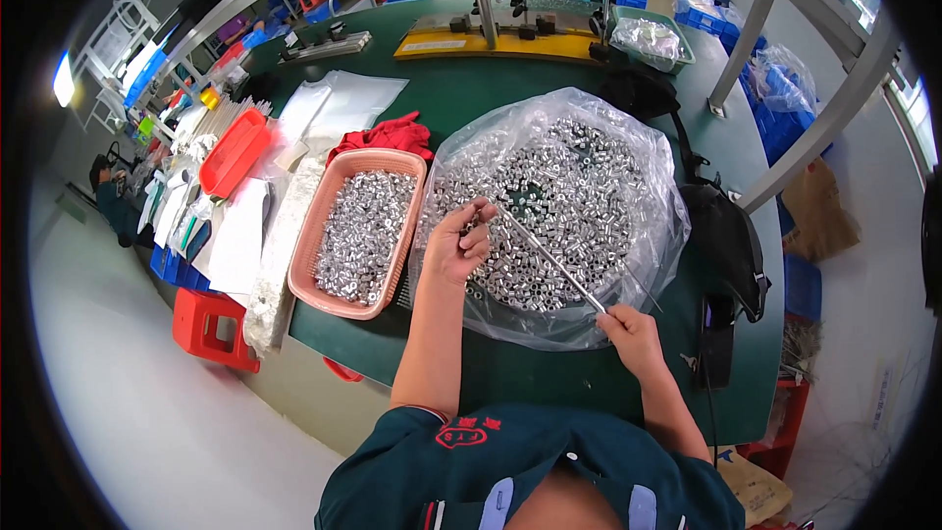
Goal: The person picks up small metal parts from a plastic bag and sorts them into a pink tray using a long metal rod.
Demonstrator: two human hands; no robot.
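My right hand point(633, 339) is closed on the near end of a thin metal rod point(551, 263), which slants up and left over a clear plastic bag point(657, 226). My left hand point(461, 241) is raised by the rod's far end with its fingers curled in a pinch; what they hold, if anything, is too small to tell. Many small silvery metal sleeves point(589, 186) lie spread in the opened bag beneath both hands. Left of my left hand, a pink plastic basket point(303, 245) holds more such small metal pieces point(365, 236).
A red cloth point(392, 137) lies behind the basket. On the green table point(559, 383) are a black bag point(726, 236) and a phone point(718, 334) at right. A yellow-based fixture point(500, 39) and a green tray point(653, 44) stand at the back. A grey frame leg point(824, 128) rises at right.
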